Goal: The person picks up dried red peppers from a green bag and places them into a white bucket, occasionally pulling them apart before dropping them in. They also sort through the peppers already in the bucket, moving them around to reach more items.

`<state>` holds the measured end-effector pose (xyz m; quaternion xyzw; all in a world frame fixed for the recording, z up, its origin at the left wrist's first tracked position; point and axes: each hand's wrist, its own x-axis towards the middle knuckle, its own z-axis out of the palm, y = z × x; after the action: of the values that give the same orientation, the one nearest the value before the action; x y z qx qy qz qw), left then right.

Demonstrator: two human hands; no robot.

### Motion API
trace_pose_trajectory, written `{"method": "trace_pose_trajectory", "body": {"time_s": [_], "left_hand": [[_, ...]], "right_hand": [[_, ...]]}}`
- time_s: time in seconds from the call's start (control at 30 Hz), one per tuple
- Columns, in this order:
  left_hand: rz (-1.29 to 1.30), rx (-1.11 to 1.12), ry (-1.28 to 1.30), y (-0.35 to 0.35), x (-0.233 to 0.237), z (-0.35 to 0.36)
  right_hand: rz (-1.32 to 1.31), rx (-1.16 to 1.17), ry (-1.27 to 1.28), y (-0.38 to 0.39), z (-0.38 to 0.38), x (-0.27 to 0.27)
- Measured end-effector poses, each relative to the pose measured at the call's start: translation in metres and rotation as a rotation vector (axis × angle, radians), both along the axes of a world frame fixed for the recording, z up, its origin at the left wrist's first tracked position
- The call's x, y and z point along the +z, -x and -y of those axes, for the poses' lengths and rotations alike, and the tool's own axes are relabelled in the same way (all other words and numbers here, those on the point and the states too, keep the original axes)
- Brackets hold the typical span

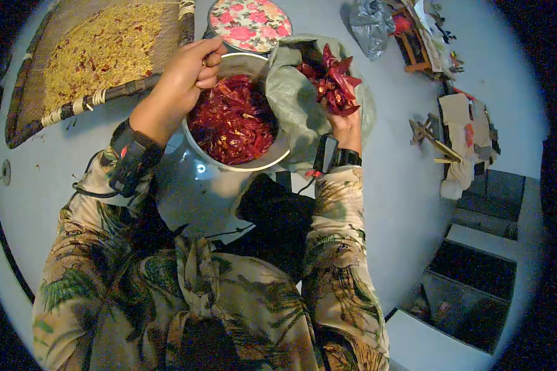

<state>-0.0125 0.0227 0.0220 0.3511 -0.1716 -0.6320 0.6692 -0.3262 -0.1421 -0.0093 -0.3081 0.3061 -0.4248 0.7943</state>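
My left hand point(192, 71) is closed in a fist above the left rim of a white pot point(241, 168). Whether anything sits inside its curled fingers is hidden. Cut and torn dried red chilies point(238, 123) fill much of the pot. On the right, my right hand point(346, 123) is wrapped round a bunch of whole dried chilies point(337, 86), raised at the mouth of a pale green woven sack point(291, 102). The sack leans against the pot's right side, and more red chilies show within its opening.
A large woven tray point(127, 93) with yellow seeds and red flakes lies at the upper left. Behind the pot is a round floral-topped stool point(250, 25). A grey plastic bag point(370, 28), a small wooden stool point(436, 139) and dark open compartments point(476, 266) are on the right.
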Motion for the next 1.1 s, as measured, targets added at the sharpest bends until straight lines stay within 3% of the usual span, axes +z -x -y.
{"method": "trace_pose_trajectory", "body": {"time_s": [0.1, 0.23, 0.37, 0.43, 0.5, 0.7, 0.9, 1.1], "left_hand": [[-0.007, 0.0, -0.026, 0.0, -0.002, 0.001], [-0.003, 0.002, -0.038, 0.003, -0.001, 0.001], [-0.002, 0.041, -0.076, 0.006, 0.001, 0.002], [0.023, 0.019, -0.086, 0.007, 0.002, 0.002], [0.03, 0.032, -0.096, 0.008, 0.004, 0.002], [0.023, 0.019, -0.088, 0.007, 0.004, 0.001], [0.011, 0.011, -0.072, 0.006, 0.003, 0.0], [0.016, 0.019, -0.08, 0.006, 0.001, 0.002]], "right_hand": [[0.037, 0.013, -0.186, 0.018, 0.01, -0.01], [-0.291, -0.031, 0.254, 0.035, 0.005, -0.029], [-0.405, -0.063, 0.323, 0.057, 0.029, -0.061], [-0.317, -0.128, 0.186, 0.052, 0.027, -0.053], [-0.051, -0.219, -0.103, 0.051, 0.024, -0.044], [-0.082, -0.241, -0.209, 0.053, 0.024, -0.039], [-0.177, -0.396, -0.169, 0.046, 0.018, -0.03], [-0.509, -0.3, -0.043, 0.059, 0.016, -0.044]]}}
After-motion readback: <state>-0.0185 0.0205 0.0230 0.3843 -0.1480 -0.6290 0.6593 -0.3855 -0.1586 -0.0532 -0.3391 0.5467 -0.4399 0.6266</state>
